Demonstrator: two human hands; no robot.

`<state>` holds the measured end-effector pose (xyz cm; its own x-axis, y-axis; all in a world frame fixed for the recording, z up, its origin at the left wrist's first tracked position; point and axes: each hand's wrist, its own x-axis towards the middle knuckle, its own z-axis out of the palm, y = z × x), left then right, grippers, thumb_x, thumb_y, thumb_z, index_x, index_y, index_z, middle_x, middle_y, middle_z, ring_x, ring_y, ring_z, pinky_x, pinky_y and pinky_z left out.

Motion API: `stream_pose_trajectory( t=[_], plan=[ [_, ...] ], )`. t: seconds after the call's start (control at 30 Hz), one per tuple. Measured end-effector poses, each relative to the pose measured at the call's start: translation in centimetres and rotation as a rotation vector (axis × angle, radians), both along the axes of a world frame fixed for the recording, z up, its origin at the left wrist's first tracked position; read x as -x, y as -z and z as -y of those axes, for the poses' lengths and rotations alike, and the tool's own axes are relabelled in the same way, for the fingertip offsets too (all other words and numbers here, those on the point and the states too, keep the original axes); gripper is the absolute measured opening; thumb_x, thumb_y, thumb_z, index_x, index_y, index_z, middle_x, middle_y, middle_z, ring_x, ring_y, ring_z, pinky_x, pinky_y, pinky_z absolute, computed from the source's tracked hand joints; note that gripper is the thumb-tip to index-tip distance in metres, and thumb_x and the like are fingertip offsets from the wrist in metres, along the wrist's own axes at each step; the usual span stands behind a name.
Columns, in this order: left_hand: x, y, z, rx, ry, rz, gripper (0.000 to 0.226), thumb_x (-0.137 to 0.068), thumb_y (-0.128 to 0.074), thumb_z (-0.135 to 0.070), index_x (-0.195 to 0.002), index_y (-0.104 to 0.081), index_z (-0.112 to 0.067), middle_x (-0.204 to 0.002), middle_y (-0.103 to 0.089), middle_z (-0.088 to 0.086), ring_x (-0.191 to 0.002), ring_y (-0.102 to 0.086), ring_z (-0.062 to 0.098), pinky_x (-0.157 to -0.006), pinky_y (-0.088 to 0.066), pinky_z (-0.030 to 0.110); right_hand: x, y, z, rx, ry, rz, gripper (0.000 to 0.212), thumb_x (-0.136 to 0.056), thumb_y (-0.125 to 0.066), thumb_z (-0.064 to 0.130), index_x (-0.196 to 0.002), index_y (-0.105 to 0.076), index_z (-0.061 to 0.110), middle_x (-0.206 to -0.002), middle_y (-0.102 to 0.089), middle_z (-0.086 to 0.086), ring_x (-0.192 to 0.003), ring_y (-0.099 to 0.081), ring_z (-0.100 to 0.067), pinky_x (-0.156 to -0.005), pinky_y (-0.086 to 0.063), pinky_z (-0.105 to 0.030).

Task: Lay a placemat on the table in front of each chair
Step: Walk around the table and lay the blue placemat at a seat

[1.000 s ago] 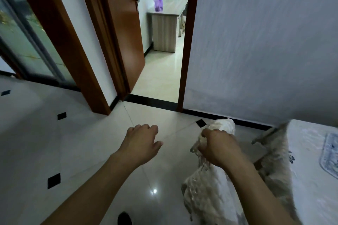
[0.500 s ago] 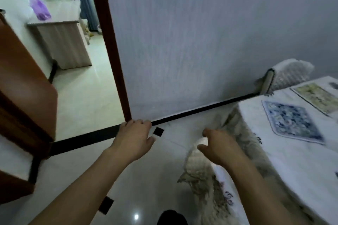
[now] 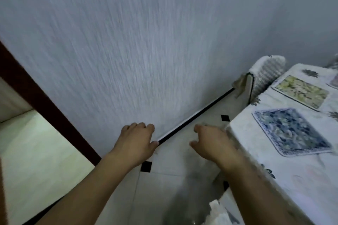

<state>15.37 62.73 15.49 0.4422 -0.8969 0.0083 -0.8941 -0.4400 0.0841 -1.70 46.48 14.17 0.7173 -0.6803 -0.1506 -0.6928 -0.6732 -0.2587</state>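
Note:
A table with a white flowered cloth fills the right side. On it lie a blue patterned placemat near the corner and a yellow-green placemat beyond it. The edge of a third mat shows at the far right. My left hand hovers over the floor with loosely curled fingers and holds nothing. My right hand is beside the table corner, fingers spread and empty. A blurred chair with a pale cover is below my right arm. A second covered chair stands at the table's far side against the wall.
A textured grey wall is straight ahead with a black skirting. A dark wooden door frame and a doorway are at the left. The floor has pale tiles with small black diamonds.
My view has swung right, so more of the table and its mats shows. My right hand has let go of the chair's cover and opened. The left hand stayed loosely curled.

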Motion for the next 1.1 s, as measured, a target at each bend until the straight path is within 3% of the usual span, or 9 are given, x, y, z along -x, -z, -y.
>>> stream_pose_trajectory(
  t=[0.2, 0.47, 0.83, 1.1],
  plan=[
    [-5.3, 1.1, 11.4, -0.011, 0.220, -0.030, 0.038, -0.092, -0.044, -0.053, -0.116, -0.052, -0.025, -0.102, -0.059, -0.002, -0.097, -0.053, 0.019, -0.082, -0.035, 0.032, -2.2, 0.6, 7.4, -0.034, 0.190, -0.080, 0.044, -0.086, -0.056, 0.046, -0.122, -0.052, 0.022, -0.119, -0.063, -0.007, -0.110, -0.057, -0.029, -0.092, -0.040, -0.038],
    [-8.6, 0.6, 30.1, 0.059, 0.664, -0.031, 0.039, -0.089, -0.045, -0.056, -0.114, -0.054, -0.028, -0.105, -0.061, -0.002, -0.098, -0.056, 0.020, -0.077, -0.035, 0.033, -0.4, -0.3, 14.4, -0.003, 0.664, -0.092, 0.036, -0.086, -0.055, 0.040, -0.117, -0.053, 0.023, -0.114, -0.061, -0.007, -0.108, -0.056, -0.030, -0.089, -0.039, -0.041],
    [3.8, 2.5, 48.5, -0.055, 1.176, -0.034, 0.038, -0.088, -0.051, -0.052, -0.113, -0.054, -0.023, -0.110, -0.061, 0.006, -0.105, -0.056, 0.030, -0.085, -0.045, 0.039, 9.4, 4.2, 18.5, -0.138, 1.245, -0.165, 0.042, -0.085, -0.055, 0.050, -0.117, -0.054, 0.023, -0.117, -0.063, -0.003, -0.108, -0.058, -0.027, -0.088, -0.041, -0.039],
    [12.2, 6.9, 62.9, -0.130, 1.292, 0.039, 0.038, -0.089, -0.049, -0.050, -0.114, -0.053, -0.021, -0.105, -0.060, 0.005, -0.103, -0.056, 0.029, -0.079, -0.041, 0.038, 16.3, 10.7, 30.3, -0.265, 1.346, -0.151, 0.034, -0.088, -0.053, 0.045, -0.111, -0.052, 0.020, -0.113, -0.060, -0.007, -0.105, -0.058, -0.030, -0.081, -0.039, -0.037]
  ],
)
